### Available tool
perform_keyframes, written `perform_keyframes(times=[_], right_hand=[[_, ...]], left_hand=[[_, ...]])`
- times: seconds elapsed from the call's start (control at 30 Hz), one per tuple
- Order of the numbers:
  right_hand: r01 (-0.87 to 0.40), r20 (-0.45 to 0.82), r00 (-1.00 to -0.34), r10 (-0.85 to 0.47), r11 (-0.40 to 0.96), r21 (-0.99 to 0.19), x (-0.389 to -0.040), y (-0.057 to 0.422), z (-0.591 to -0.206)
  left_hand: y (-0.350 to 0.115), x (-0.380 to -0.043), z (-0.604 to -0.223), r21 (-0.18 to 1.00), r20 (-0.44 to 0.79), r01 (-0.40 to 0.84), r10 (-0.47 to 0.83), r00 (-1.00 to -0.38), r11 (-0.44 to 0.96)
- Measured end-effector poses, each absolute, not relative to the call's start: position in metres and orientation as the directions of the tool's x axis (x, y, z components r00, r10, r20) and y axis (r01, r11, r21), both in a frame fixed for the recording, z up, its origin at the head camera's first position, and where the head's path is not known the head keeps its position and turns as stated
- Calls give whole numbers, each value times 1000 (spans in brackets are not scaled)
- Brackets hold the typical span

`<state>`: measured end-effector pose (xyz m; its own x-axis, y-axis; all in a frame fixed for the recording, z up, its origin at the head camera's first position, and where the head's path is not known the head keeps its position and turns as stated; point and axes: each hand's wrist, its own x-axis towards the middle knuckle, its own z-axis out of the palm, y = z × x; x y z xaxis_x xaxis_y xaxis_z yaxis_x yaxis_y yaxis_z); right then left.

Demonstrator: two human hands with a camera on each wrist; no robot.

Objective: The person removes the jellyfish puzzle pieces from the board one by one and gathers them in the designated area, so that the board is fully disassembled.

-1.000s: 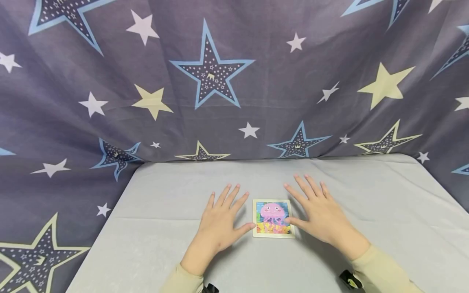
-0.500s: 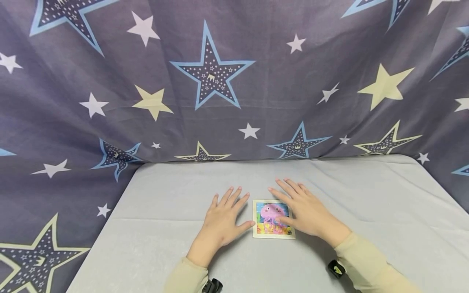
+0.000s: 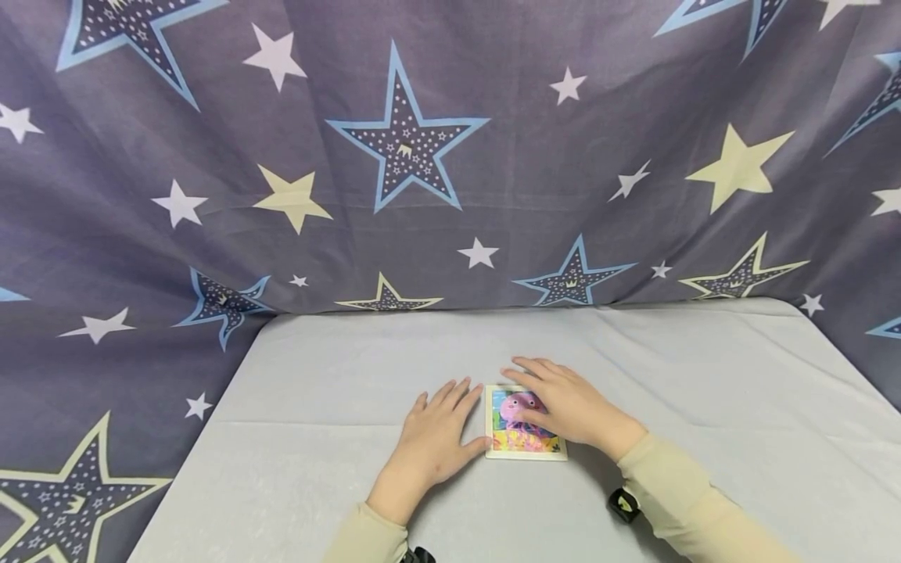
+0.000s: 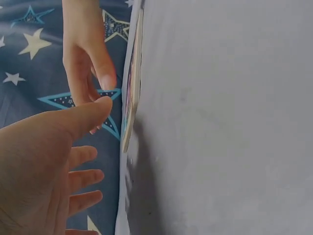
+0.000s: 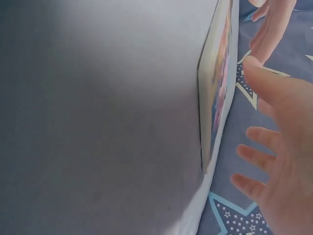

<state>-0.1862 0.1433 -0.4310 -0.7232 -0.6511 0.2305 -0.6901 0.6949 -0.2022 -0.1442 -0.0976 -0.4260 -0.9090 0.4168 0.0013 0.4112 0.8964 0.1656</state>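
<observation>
A small square board (image 3: 508, 442) with a pale frame and a pink jellyfish picture lies flat on the grey cloth. My right hand (image 3: 576, 405) hovers over its upper right part, fingers loosely bent, covering some of the jellyfish. In the right wrist view that hand's thumb (image 5: 266, 81) is held apart from the board's edge. My left hand (image 3: 436, 439) is spread at the left side, its thumb tip at the frame's left edge in the head view. The left wrist view shows the left thumb (image 4: 90, 115) raised above the board. Both hands hold nothing.
Grey cloth (image 3: 303, 461) covers the table, with a fold line running across it. Behind and to the sides hangs a dark curtain (image 3: 521, 164) printed with stars. A black wrist device (image 3: 623, 505) sits below the right sleeve.
My right hand has moved left from beside the board to over it, its fingers bending more. My left hand has shifted slightly nearer and to the right. The board stays in place.
</observation>
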Motion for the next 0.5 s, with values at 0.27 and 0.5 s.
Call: perform_keyframes(times=[0.27,0.5], right_hand=[[-703,212,-711,-671,667,-247,-195,137,-434],[-714,232,-698,-678,637,-290,-200,134,-437]], left_hand=[[-96,-142,-426,241,1,409,421,-907,880],[-95,-143,-429,390,-17,413,455,-890,823]])
